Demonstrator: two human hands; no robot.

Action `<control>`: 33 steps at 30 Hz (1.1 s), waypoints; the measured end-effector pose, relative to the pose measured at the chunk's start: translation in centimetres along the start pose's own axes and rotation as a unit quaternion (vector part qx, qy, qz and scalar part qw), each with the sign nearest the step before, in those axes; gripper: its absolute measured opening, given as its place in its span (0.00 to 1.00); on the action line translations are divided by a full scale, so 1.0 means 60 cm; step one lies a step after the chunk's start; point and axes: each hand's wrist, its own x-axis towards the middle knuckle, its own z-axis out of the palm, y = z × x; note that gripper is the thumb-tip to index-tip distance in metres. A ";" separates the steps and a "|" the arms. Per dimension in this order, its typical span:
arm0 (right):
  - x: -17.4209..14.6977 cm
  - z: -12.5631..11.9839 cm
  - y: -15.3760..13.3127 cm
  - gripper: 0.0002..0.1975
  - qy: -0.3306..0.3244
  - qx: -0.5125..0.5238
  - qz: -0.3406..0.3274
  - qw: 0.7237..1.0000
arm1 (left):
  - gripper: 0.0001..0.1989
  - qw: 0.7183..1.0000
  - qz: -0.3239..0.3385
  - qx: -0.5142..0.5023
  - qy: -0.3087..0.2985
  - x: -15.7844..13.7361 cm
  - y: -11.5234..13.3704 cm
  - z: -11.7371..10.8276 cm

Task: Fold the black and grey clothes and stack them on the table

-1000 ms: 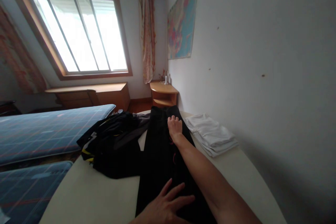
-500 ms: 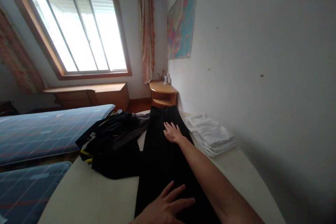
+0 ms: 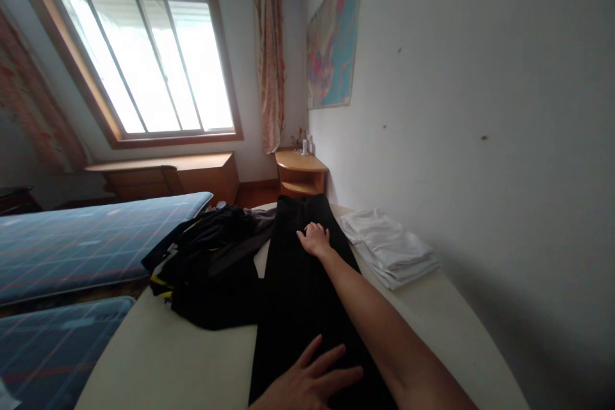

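Observation:
Black trousers (image 3: 288, 295) lie stretched lengthwise over the pale table (image 3: 202, 359), the far end close to the table's back edge. My right hand (image 3: 314, 240) rests on their upper part, its thumb out and its fingers slightly bent, gripping nothing that I can see. Nearer to me, my left hand (image 3: 310, 381) is over the lower part with fingers spread; the frame's bottom edge cuts it off. Dark clothes (image 3: 211, 275) with yellow and grey parts lie heaped at the left, against the trousers. Folded white cloth (image 3: 387, 246) sits to their right.
Blue plaid mattresses (image 3: 96, 243) stand left of the table. A white wall (image 3: 456, 77) with a map (image 3: 334, 38) runs along the right. A wooden corner shelf (image 3: 302, 163) and a desk (image 3: 206, 170) are at the back, under a window (image 3: 148, 64).
My right hand's fingers have bent and drawn a little closer together on the trousers. My left hand stays spread in nearly the same place. The view has shifted slightly.

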 end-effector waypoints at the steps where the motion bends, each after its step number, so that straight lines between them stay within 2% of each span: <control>1: 0.002 -0.002 -0.004 0.21 0.007 0.000 0.000 1.000 | 0.21 1.000 -0.007 -0.011 -0.003 0.001 -0.001 0.001; 6: 0.002 -0.009 -0.020 0.18 0.047 -0.009 0.014 0.999 | 0.30 0.996 -0.042 -0.079 -0.001 0.002 -0.002 0.007; 10: -0.003 -0.004 -0.022 0.22 0.044 -0.019 0.015 0.999 | 0.29 0.997 -0.039 -0.066 0.008 0.000 0.001 0.014; 19: -0.006 -0.005 0.019 0.37 -0.041 -0.023 -0.053 0.997 | 0.29 0.999 -0.013 0.033 0.035 0.002 0.009 0.023; 22: -0.021 -0.014 0.032 0.38 -0.064 -0.028 -0.077 0.995 | 0.32 0.994 0.008 0.096 0.058 -0.002 0.012 0.029; 27: -0.086 -0.031 0.057 0.38 -0.074 -0.049 -0.141 0.986 | 0.35 0.985 0.035 0.158 0.060 -0.010 0.023 0.018; 30: -0.148 -0.044 0.074 0.38 -0.085 -0.047 -0.184 0.978 | 0.34 0.990 0.022 0.132 0.041 -0.012 0.031 0.005; 33: -0.223 -0.061 0.087 0.37 -0.111 -0.040 -0.223 0.968 | 0.32 0.998 0.009 0.062 0.014 -0.013 0.041 -0.011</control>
